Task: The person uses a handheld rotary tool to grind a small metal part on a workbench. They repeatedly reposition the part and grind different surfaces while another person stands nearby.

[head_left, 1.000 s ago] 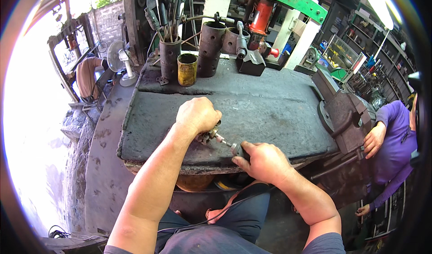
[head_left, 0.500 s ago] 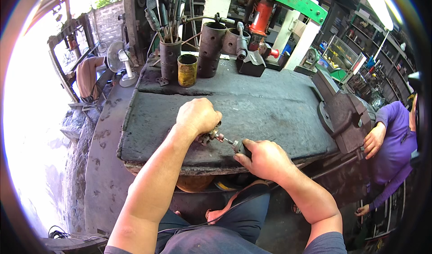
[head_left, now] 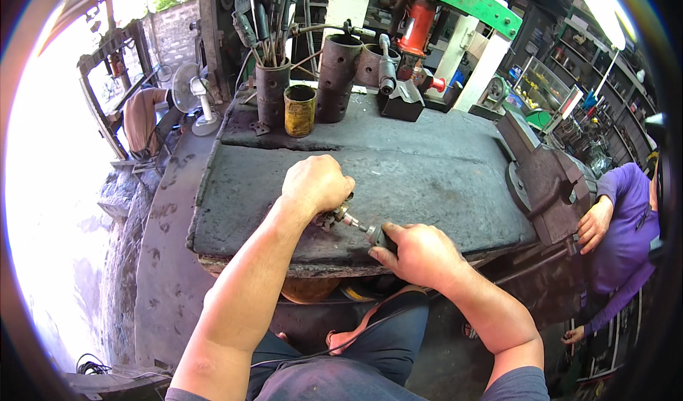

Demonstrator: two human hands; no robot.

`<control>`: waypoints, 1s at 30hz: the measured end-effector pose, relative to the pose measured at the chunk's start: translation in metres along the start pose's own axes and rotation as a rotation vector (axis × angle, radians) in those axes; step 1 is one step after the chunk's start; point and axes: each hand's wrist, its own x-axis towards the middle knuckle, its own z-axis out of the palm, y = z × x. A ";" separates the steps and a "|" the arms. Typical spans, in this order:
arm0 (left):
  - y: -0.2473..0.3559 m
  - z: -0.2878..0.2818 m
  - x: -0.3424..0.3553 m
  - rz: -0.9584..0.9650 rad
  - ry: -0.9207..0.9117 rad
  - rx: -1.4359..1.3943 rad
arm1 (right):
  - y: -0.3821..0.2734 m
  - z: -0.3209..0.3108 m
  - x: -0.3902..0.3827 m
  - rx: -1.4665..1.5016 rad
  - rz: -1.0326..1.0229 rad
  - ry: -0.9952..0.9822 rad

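My left hand [head_left: 316,184] is closed around a small, irregular metal part [head_left: 326,220], holding it just over the near side of the workbench [head_left: 427,180]. Most of that part is hidden under my fingers. In my right hand [head_left: 425,255] is a hand-held die grinder [head_left: 383,237] with a grey and dark body, gripped with the thumb along its top. Its thin shaft [head_left: 354,223] points up and left at the metal part, and the tip meets it or sits just inside; I cannot tell which.
Along the bench's back stand a yellow can [head_left: 299,111], dark metal cylinders [head_left: 338,77] with tools, and a black tray [head_left: 402,108]. A vise [head_left: 544,191] is fixed at the right end. Beside it is a person in purple [head_left: 626,237]. A fan [head_left: 196,99] stands left.
The grinder's tip has moved slightly closer to the metal part, and its pinkish end shows less. Both hands otherwise keep their grip, and the view has shifted a little.
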 end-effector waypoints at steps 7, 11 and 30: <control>0.001 -0.001 0.001 -0.011 -0.013 0.013 | -0.003 0.003 -0.003 0.014 0.029 -0.003; 0.002 -0.001 0.001 -0.006 -0.008 0.012 | 0.003 -0.004 0.003 -0.020 0.085 0.038; 0.002 -0.002 0.000 -0.011 -0.021 -0.004 | -0.006 -0.005 -0.007 0.019 0.056 -0.054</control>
